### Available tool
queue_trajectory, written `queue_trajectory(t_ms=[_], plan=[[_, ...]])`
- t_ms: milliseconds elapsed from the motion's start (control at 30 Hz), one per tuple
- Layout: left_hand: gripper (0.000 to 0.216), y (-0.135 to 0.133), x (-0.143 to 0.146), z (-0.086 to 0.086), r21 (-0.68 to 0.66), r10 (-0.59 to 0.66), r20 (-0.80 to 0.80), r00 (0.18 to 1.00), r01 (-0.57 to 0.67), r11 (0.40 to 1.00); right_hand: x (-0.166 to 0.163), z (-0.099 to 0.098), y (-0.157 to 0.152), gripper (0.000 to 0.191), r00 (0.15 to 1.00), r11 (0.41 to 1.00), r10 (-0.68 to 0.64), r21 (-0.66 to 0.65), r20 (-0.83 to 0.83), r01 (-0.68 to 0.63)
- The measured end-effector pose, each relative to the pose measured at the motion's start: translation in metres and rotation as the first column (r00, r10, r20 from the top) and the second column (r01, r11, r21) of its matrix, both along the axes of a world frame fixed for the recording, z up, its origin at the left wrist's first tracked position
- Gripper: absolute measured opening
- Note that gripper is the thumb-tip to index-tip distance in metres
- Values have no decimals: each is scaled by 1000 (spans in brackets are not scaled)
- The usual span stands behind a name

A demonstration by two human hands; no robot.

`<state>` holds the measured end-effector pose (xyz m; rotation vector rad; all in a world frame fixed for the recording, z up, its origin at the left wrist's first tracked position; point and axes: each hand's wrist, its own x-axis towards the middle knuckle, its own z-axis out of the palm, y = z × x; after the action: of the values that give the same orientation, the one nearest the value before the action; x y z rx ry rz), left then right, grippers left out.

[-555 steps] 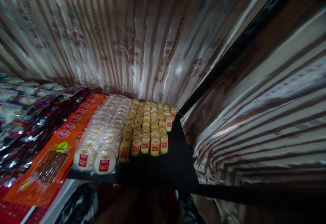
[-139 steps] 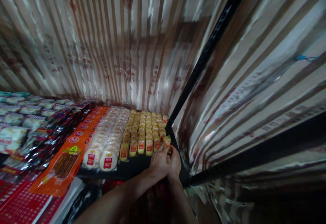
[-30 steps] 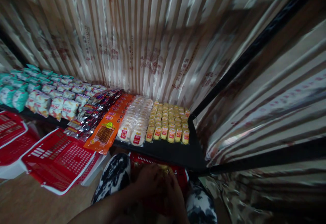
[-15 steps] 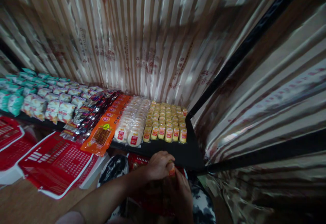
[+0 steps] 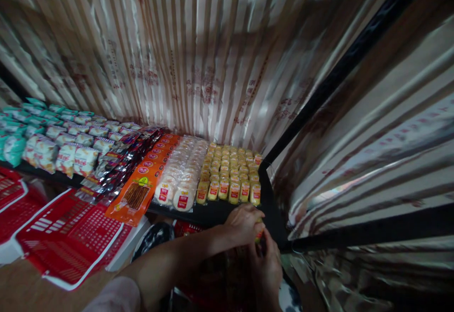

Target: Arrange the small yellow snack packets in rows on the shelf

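My left hand (image 5: pixel 244 222) is closed, knuckles up, at the front edge of the black shelf (image 5: pixel 216 212), gripping small yellow snack packs (image 5: pixel 259 234) that barely show under the fingers. My right hand (image 5: pixel 265 264) sits just below and touches the same packs from beneath, fingers curled. On the shelf right behind the hands stand rows of small yellow packs with red labels (image 5: pixel 230 172). Left of these lie round white cakes in clear wrap (image 5: pixel 180 179).
Orange sausage packets (image 5: pixel 140 189), dark shiny packets (image 5: pixel 113 163) and white and teal snack bags (image 5: pixel 53 137) fill the shelf leftward. Red basket lids (image 5: pixel 67 229) lie at the lower left. Striped shiny curtain (image 5: pixel 198 56) hangs behind; a black frame post (image 5: pixel 319 99) runs at right.
Both hands rose from the red basket below to the shelf's front edge, moving right with yellow packs. The camera view shifted slightly.
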<state>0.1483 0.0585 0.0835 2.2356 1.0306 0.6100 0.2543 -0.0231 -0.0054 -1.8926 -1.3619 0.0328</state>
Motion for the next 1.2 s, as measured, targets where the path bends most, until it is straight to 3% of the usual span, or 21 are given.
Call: queue_trajectory(t_ms=[333,533,767,1000,1200], plan=[[39,38,32,12,-15,58,130,990,-57,998,20,29,53,71,988,993,-108,35,-110,112],[34,72,59,23,4,72,97,993,-72,997,41,48,95,65,978,987,-151,36,-144,158],[37,104,86,35,99,111,94,989,-120,988,64,71,147,64,974,996,-67,49,-215,79],[39,132,94,14,181,77,14,997,-78,980,82,59,194,66,972,998,-48,-37,-230,41],[29,162,114,-17,141,94,59,994,-101,985,92,48,215,59,987,984,-62,-174,-150,35]])
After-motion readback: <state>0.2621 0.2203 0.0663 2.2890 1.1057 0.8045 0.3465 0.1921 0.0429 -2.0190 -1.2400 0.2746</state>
